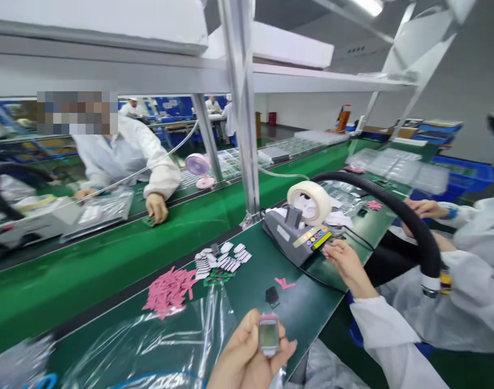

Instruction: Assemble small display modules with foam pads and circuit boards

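In the lower middle, my left hand [250, 348] holds a small LCD display module [268, 334] between thumb and fingers, its grey screen facing up and a pink strip along its top edge. My right hand [346, 262] is at the front of a grey tape dispenser [291, 232] carrying a large roll of whitish tape [309, 200]. Its thumb and fingertips are pinched together; whatever is between them is too small to make out. Just beyond my left hand lie a dark flat piece [272, 296] and a few pink strips [285, 283] on the green bench.
A pile of pink strips [169, 290], stacked white-and-black pieces [222, 258] and clear plastic bags [166, 346] lie left. A black flexible hose [392, 210] arches at right. One co-worker's hand [156, 208] is across the divider, another's [427, 208] at right. A metal post [247, 135] stands ahead.
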Demonstrator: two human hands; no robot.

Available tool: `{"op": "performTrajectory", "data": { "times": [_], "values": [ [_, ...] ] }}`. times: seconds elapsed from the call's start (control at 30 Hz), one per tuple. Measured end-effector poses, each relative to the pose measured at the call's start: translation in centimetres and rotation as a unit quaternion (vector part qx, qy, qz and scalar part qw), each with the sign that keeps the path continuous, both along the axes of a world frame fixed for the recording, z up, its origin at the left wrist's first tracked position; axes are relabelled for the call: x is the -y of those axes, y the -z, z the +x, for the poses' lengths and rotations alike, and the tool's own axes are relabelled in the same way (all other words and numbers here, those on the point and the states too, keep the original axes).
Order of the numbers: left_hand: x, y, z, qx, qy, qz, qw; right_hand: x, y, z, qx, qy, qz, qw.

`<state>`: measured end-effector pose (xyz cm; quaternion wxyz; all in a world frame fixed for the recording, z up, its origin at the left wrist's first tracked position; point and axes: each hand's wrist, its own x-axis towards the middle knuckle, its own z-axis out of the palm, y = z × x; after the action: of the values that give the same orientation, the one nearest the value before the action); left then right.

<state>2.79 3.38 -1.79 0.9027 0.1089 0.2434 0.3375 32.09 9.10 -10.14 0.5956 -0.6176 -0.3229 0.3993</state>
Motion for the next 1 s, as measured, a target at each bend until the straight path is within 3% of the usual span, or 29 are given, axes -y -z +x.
{"op": "performTrajectory", "data": {
  "times": [0.13, 0.3, 0.4, 0.5, 0.6, 0.7, 1.0],
  "values": [
    [0.3, -0.9, 0.0, 0.009, -0.051, -0.023, 0.998, 4.0, -0.2, -5.0, -0.097, -0.068, 0.015, 0.993],
    [0.8, -1.4, -0.1, 0.009, -0.077, -0.03, 0.997, 8.2, -4.5, -9.7, -0.148, -0.176, 0.022, 0.973],
    [1.1, -1.6, -0.2, 0.019, -0.086, -0.031, 0.996, 8.7, -7.5, -11.6, -0.106, -0.224, 0.067, 0.967],
    [1.2, -1.7, -0.4, 0.026, -0.1, -0.028, 0.994, 8.1, -9.3, -13.7, -0.016, -0.258, 0.129, 0.957],
    [1.2, -1.6, -0.6, 0.038, -0.117, -0.023, 0.992, 7.2, -9.7, -15.9, 0.04, -0.256, 0.15, 0.954],
    [1.2, -1.5, -0.9, 0.042, -0.128, -0.024, 0.991, 6.5, -9.5, -17.4, 0.06, -0.234, 0.122, 0.963],
    [1.2, -1.1, -1.1, 0.034, -0.132, -0.029, 0.99, 6.0, -9.2, -17.5, 0.126, -0.253, 0.094, 0.955]
  ]
}}
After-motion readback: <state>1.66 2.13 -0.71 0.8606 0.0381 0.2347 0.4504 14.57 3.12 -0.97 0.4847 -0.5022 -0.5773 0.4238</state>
